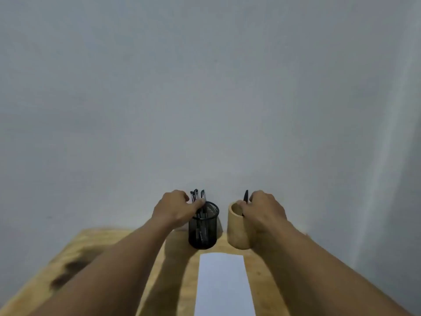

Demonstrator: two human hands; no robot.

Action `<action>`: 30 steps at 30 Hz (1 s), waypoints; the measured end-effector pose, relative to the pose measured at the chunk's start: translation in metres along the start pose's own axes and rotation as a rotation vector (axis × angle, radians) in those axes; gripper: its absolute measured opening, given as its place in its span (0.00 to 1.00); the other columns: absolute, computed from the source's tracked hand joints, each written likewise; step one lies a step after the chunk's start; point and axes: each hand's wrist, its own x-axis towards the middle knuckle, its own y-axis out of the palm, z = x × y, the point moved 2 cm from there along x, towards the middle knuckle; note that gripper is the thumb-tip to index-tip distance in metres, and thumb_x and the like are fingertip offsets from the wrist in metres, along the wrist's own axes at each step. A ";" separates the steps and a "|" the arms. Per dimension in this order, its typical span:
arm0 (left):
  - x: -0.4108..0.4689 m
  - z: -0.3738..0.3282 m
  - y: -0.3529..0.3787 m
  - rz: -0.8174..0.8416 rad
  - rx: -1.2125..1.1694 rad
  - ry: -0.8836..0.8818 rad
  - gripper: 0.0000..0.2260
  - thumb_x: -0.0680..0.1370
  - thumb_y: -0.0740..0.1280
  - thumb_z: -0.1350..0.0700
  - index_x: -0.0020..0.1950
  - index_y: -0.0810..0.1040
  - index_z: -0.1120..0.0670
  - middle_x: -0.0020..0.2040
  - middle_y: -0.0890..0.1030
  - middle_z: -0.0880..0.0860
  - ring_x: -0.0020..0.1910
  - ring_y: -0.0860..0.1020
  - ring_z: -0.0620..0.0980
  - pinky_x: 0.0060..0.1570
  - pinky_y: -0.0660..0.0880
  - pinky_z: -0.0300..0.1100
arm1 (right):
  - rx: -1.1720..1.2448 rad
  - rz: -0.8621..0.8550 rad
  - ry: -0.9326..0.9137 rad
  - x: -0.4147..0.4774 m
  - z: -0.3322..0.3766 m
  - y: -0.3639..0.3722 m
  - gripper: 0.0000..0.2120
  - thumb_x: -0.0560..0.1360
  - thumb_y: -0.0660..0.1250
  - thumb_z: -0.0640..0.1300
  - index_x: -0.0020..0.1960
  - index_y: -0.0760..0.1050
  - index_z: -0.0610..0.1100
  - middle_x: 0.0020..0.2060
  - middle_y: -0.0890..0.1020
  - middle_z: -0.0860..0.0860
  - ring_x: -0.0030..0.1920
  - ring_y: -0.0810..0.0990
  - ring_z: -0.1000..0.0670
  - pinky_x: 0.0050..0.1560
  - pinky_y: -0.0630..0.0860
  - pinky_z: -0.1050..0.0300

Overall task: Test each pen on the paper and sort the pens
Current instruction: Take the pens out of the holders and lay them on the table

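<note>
White paper (224,283) lies nearest on the wooden table (109,247). Beyond it, the left hand (175,209) pinches the pens (198,197) standing in the black mesh cup (202,233). To the right, the right hand (265,210) pinches a black pen (245,197) in the wooden cup (238,231).

Black wire-mesh metal cup (202,226), smooth matt wooden cup (237,229), white matt paper (223,283), grainy wooden table (91,247)

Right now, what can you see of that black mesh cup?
The black mesh cup is a round, upright, see-through wire holder with a solid rim and base. It stands at the far end of the wooden table, beyond the white paper and left of a wooden cup, not touching it. Several dark pens stand inside, tops poking out. The left hand reaches over its rim, fingers closed on the pens.
</note>
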 end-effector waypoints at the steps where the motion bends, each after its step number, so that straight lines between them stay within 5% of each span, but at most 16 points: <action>1: 0.002 0.000 0.005 0.015 -0.033 -0.046 0.27 0.71 0.65 0.31 0.30 0.71 0.55 0.28 0.74 0.50 0.33 0.75 0.53 0.32 0.66 0.43 | 0.014 -0.013 0.013 0.004 -0.001 0.004 0.16 0.77 0.62 0.57 0.52 0.77 0.45 0.50 0.82 0.47 0.49 0.82 0.42 0.50 0.80 0.49; 5: 0.008 0.002 0.027 0.001 -0.215 -0.215 0.25 0.70 0.71 0.34 0.36 0.81 0.58 0.31 0.79 0.50 0.35 0.79 0.51 0.34 0.69 0.42 | 0.003 -0.095 0.040 0.016 -0.003 0.016 0.14 0.78 0.62 0.55 0.49 0.77 0.44 0.46 0.82 0.47 0.45 0.82 0.42 0.44 0.78 0.52; 10: 0.016 0.005 0.040 -0.049 -0.392 -0.294 0.23 0.67 0.77 0.38 0.30 0.74 0.55 0.28 0.77 0.49 0.32 0.75 0.50 0.33 0.68 0.42 | 0.009 -0.183 0.048 0.024 -0.008 0.026 0.14 0.79 0.64 0.54 0.45 0.79 0.44 0.42 0.82 0.48 0.41 0.81 0.43 0.39 0.76 0.54; 16: 0.016 0.004 0.046 -0.092 -0.518 -0.303 0.13 0.66 0.80 0.44 0.43 0.86 0.51 0.40 0.85 0.47 0.43 0.82 0.48 0.47 0.78 0.44 | 0.055 -0.212 0.059 0.024 -0.010 0.030 0.10 0.80 0.65 0.50 0.49 0.80 0.44 0.43 0.83 0.47 0.40 0.79 0.43 0.37 0.72 0.56; 21: 0.015 0.003 0.046 -0.126 -0.559 -0.312 0.10 0.67 0.80 0.47 0.42 0.86 0.49 0.39 0.86 0.47 0.44 0.83 0.49 0.51 0.79 0.46 | 0.096 -0.214 0.060 0.022 -0.012 0.028 0.09 0.79 0.65 0.47 0.47 0.80 0.43 0.42 0.82 0.47 0.40 0.79 0.42 0.38 0.73 0.55; 30: 0.012 -0.002 0.038 -0.179 -0.589 -0.323 0.09 0.70 0.77 0.46 0.40 0.85 0.51 0.37 0.85 0.49 0.42 0.82 0.50 0.42 0.76 0.43 | 0.290 -0.219 0.046 0.021 -0.014 0.018 0.09 0.79 0.67 0.48 0.50 0.83 0.45 0.44 0.85 0.49 0.45 0.82 0.44 0.42 0.76 0.54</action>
